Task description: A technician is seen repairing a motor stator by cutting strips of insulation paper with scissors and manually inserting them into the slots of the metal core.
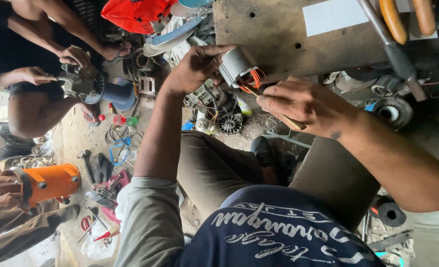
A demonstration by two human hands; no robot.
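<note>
The person's left hand (197,66) grips a small grey motor stator (235,64), fingers wrapped round its housing so that the open end, with its orange copper windings (253,79), faces the other hand. It is held up in the air just in front of the edge of a worn wooden workbench (279,34), at a height where the head camera looks straight onto the coils — a hold that seems chosen to steady the part and expose the wires. The right hand (308,106) is clenched round a wooden-handled tool (291,122), its thin tip reaching into the windings; whether it is an awl or a screwdriver cannot be told.

The person sits with knees apart in olive trousers (214,168) over a dirt floor (73,138) strewn with parts: a finned motor rotor (229,123), loose cables, a blue housing (120,94), red hand tools. To the left another person's hands (73,57) work on a dark machine part (83,84) — quite apart from the stator. An orange cylinder (53,182) lies lower left. On the bench are a white sheet (333,17) and orange-handled pliers (402,20). The place looks like a cramped repair workshop.
</note>
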